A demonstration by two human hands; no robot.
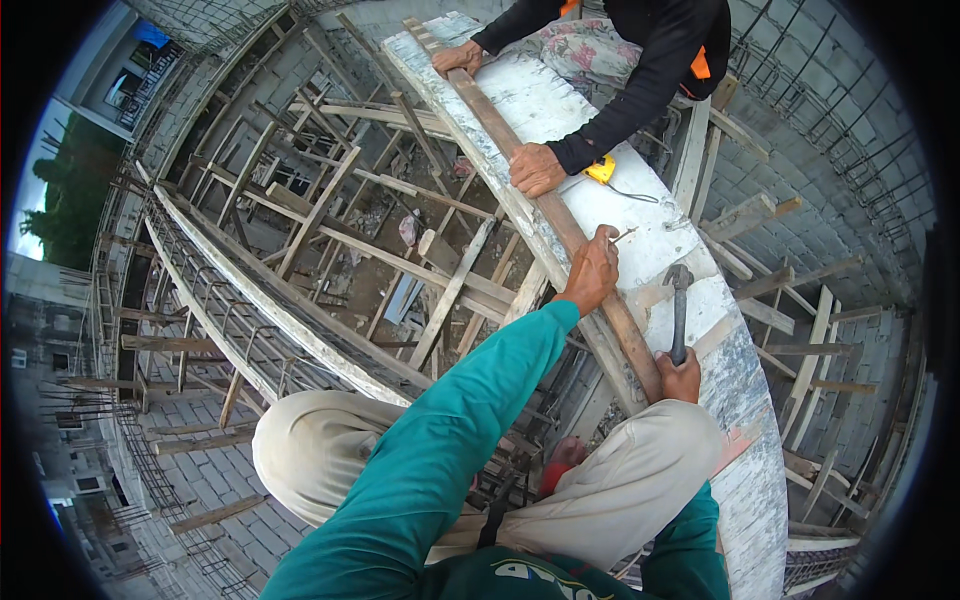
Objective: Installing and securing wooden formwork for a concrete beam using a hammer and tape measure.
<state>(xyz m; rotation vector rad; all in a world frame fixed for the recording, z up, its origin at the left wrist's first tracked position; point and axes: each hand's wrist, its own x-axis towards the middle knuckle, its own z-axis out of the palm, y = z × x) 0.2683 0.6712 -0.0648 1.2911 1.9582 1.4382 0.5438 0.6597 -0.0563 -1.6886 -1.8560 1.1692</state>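
My left hand (pixel 594 270) is pinched closed over the wooden batten (pixel 578 237), with a thin nail (pixel 626 235) sticking out from the fingertips. In my right hand (pixel 679 378) is a hammer (pixel 680 305), gripped by its dark handle, its head pointing away from me over the pale panel. The batten lies lengthwise along the left edge of a curved, white-smeared plywood panel (pixel 720 325). Opposite me, a co-worker's two hands (pixel 537 170) press on the far part of the batten. By that person's sleeve rests a yellow tape measure (pixel 601 168) with a dark strap.
Below on the left is a deep space crossed by timber props (pixel 320 212). A curved formwork beam with rebar (pixel 215 300) runs along the left. More braces (pixel 812 365) and a block wall (pixel 850 170) stand at the right. My bent knees (pixel 640 450) are close to the panel.
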